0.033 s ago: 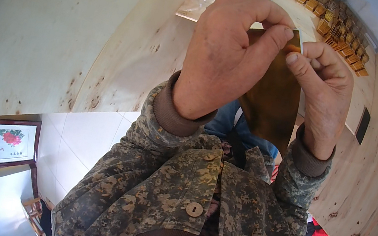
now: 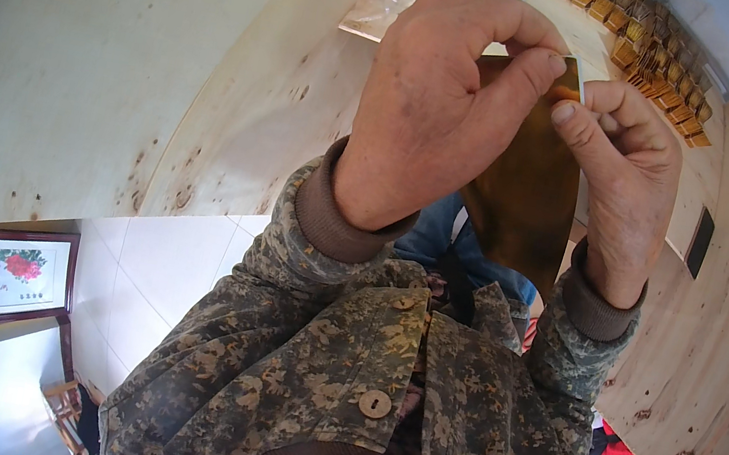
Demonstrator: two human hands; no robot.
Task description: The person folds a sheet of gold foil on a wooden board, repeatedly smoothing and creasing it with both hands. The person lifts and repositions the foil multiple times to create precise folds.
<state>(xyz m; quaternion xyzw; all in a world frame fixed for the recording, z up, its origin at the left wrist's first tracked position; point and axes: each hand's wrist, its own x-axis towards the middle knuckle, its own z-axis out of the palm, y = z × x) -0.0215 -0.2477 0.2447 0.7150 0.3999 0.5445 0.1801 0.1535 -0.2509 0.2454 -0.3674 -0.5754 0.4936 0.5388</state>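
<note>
A shiny brown-gold sheet (image 2: pixel 531 194) hangs down in front of my lap, with a thin white strip showing along its upper right edge. My left hand (image 2: pixel 450 101) pinches its top between thumb and forefinger, and the back of that hand hides part of the sheet. Close by on the right, my right hand (image 2: pixel 626 157) has thumb and bent fingers closed on the edge by the upper right corner. The two thumbs are a short way apart. Both sleeves are camouflage cloth with brown cuffs.
Several small gold folded pieces (image 2: pixel 660 70) stand in rows at the far right of the pale wooden table (image 2: pixel 118 77). Clear crumpled plastic (image 2: pixel 380 1) lies beyond my left hand. A dark flat piece (image 2: pixel 700 243) is right of my right hand. A framed flower picture (image 2: pixel 0 275) stands lower left.
</note>
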